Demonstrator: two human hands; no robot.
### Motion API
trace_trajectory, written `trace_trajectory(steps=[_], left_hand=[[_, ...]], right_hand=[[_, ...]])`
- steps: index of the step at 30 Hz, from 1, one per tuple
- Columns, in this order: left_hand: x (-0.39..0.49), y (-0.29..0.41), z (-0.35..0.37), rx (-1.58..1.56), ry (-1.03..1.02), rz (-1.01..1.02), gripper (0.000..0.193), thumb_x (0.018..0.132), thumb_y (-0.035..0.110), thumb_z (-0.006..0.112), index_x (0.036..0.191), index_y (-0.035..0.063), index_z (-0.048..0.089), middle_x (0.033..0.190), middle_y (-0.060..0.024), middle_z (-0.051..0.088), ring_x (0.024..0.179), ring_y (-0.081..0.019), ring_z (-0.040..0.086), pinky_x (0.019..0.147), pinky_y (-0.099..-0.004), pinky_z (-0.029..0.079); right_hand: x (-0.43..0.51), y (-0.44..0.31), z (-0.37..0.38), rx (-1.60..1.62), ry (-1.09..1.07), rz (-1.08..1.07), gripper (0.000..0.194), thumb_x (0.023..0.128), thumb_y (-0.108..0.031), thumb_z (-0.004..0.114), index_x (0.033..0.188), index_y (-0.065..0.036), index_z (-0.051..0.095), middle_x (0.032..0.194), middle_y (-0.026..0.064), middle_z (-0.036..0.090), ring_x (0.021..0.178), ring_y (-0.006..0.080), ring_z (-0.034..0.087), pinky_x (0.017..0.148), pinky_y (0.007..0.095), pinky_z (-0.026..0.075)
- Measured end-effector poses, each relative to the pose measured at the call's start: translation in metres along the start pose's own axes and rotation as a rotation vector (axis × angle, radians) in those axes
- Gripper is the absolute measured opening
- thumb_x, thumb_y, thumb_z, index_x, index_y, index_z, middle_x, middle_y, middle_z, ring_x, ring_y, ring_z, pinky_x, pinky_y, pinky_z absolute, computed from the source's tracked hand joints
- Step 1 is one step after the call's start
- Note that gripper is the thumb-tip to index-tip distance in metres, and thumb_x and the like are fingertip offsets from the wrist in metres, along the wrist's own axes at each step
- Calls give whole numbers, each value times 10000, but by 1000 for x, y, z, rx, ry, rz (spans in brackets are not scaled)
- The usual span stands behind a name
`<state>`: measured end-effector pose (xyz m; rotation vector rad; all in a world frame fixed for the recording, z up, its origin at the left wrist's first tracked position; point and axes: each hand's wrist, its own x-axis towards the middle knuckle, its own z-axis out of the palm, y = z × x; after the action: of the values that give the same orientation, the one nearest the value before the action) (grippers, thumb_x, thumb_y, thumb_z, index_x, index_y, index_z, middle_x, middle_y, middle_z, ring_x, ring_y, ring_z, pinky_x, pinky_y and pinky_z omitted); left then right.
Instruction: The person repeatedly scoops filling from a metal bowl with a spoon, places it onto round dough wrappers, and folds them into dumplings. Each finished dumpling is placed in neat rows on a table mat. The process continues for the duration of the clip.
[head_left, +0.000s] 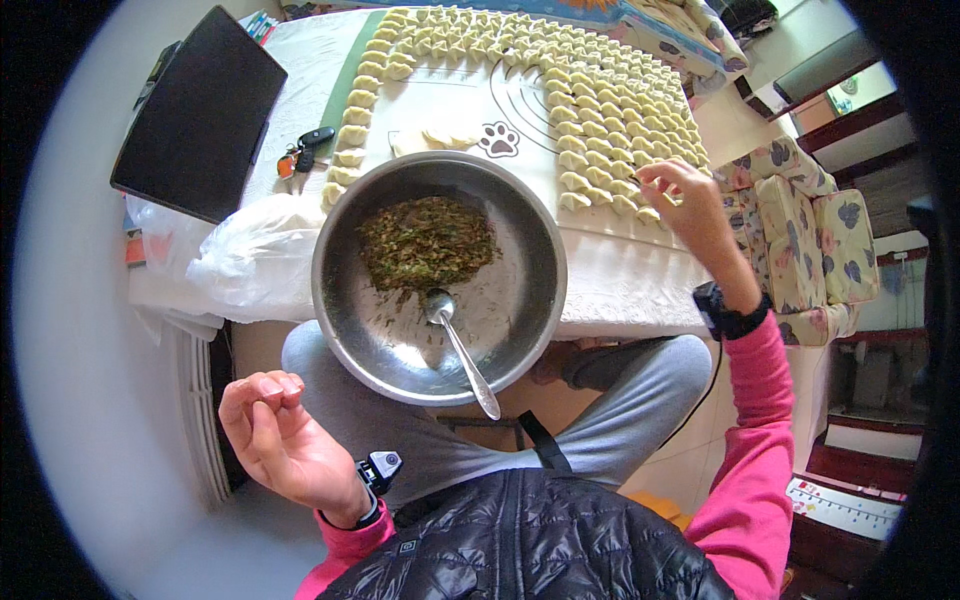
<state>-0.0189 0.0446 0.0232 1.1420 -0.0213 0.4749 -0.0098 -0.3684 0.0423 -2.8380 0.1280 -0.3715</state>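
My left hand (281, 442) is raised palm up at the near left of the steel bowl, fingers loosely curled, with nothing seen in it. Over the near right corner of the dumpling rows (600, 139), my right hand (682, 199) has its thumb and fingertips close together. Whether a dumpling is between them or just beneath cannot be told. The large stainless steel bowl (517, 337) holds chopped green-brown filling (427, 240) heaped on its far side. A metal spoon (469, 360) lies in it, handle over the near rim. Beyond the bowl are several pale dough wrappers (442, 138), partly hidden by it.
Dumplings line the far and left sides of the printed mat (450, 94). Left on the white tablecloth (615, 292) are a dark flat panel (202, 112), car keys (306, 154) and a clear plastic bag (259, 251). A floral armchair (802, 232) stands right.
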Motion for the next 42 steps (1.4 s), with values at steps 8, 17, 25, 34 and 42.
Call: trace_trajectory(steps=[8, 17, 25, 34, 42], left_hand=[[4, 3, -1, -22, -1, 33, 201, 897, 88, 424, 1034, -25, 517, 882, -94, 541, 773, -156, 497, 733, -292, 421], [3, 0, -6, -60, -76, -14, 219, 875, 62, 448, 1062, -21, 527, 858, -102, 550, 764, -172, 503, 696, -303, 430], [8, -6, -12, -49, 5, -38, 208, 876, 65, 449, 1043, -23, 535, 840, -98, 553, 754, -169, 505, 698, -302, 430], [4, -2, 10, -284, -108, -438, 342, 892, 98, 507, 1202, -44, 514, 1068, -169, 605, 930, -217, 603, 821, -310, 499], [-9, -16, 57, -671, -312, -971, 578, 954, 329, 541, 1396, 4, 359, 1360, -147, 479, 1260, -229, 469, 1056, -363, 362]], right_hand=[[98, -42, -32, 257, 5, -374, 202, 885, -177, 652, 1031, -42, 686, 883, 60, 710, 778, 118, 653, 704, 256, 534], [159, -57, 172, 85, -200, -370, 254, 810, -206, 667, 930, 13, 619, 783, 137, 642, 745, 260, 630, 669, 368, 496], [161, -49, 185, 143, -175, -345, 160, 799, -147, 624, 848, 3, 645, 850, 201, 649, 784, 339, 637, 701, 409, 509], [105, -88, 52, 1422, -430, 194, 200, 954, -129, 520, 1060, 32, 574, 1025, 141, 656, 883, 213, 676, 807, 343, 576], [19, -159, 18, 1732, -680, 325, 154, 954, -136, 537, 1033, -11, 577, 1000, 111, 651, 914, 197, 669, 799, 340, 579]])
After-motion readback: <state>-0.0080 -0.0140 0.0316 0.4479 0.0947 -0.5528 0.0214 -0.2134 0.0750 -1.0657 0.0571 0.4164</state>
